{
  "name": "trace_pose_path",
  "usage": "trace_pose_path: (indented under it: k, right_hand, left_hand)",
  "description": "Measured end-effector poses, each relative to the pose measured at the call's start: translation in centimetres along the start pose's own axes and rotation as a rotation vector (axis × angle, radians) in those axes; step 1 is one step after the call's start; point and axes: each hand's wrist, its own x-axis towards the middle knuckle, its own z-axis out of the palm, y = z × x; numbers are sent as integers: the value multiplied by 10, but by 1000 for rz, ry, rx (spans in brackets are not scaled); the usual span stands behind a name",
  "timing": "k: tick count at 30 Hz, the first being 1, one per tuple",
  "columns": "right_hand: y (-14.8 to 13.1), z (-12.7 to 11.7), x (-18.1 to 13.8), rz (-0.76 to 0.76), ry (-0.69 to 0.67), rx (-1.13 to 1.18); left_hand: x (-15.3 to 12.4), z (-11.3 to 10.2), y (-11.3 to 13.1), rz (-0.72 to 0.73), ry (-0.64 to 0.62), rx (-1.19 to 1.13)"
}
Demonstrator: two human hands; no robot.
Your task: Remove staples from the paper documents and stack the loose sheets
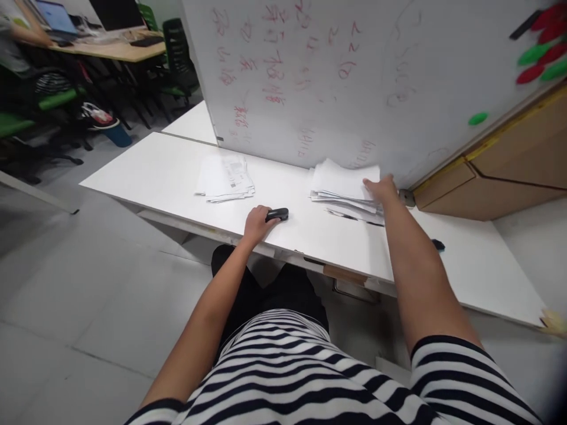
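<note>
A striped shirt (283,372) and dark trousers (301,295) fill the near edge, pressed close to a long white desk (150,162) that runs across the view above a grey tiled floor (88,307). Near the front edge, the left hand (257,224) is closed around one black stapler (279,214), which lies low over the white top. Farther in and to the right, the right hand (381,189) touches the right edge of a larger paper stack (341,180); its fingers are partly hidden, so whether they grip any sheets I cannot tell.

There are two stacks on the desk: that larger one, its sheets fanned unevenly, and a smaller paper stack (224,177) to the left, well apart from it. One small dark object (437,244) sits beyond the right forearm.

Behind the stacks stands one whiteboard (283,71) with red handwriting. Toward its right end are three green magnets (478,118), several red magnets (530,74) that overlap too much to count, and one black bar (525,25). Brown cardboard (522,159) leans beside it.

Across the room, one blue bin (117,134) stands on the floor. Past it, a wood-topped desk (128,53) carries one laptop (57,19), one dark monitor (117,13) and one keyboard (147,41), with another person's arm (33,36) resting at its left end.
</note>
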Motion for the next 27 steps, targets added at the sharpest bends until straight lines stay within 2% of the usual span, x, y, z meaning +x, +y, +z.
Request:
trace_pose_path:
  k: [3,5,7,9,14,16,18,22,24,27]
  right_hand:
    - [3,14,-20,-97,161,-271]
    - [5,23,-46,-215,158,-377]
    - [9,30,-79,-311,83,-447]
    - [17,35,-112,-366,-59,-516]
    - [47,44,-170,-331,-366,-602]
    - [56,47,-182,-322,-408,-622]
    - [61,51,-188,-318,-383,-636]
    - [62,55,-192,-316,-332,-637]
    - [60,56,-193,-318,-326,-641]
    - [59,55,-194,-318,-319,-643]
  left_hand:
    - [-1,-1,0,-4,-1,5]
    - [-2,-2,0,-8,-5,5]
    - [-2,-3,0,-1,-16,0]
    - [-1,-5,-1,15,-25,-12]
    - [-4,-7,3,33,-19,-80]
    - [-5,-7,5,33,0,-173]
    - [-1,-9,5,-32,13,-369]
    - [28,-21,-10,-353,85,-843]
    - [47,-34,-27,-449,192,-833]
    - [66,-52,-56,-453,248,-468]
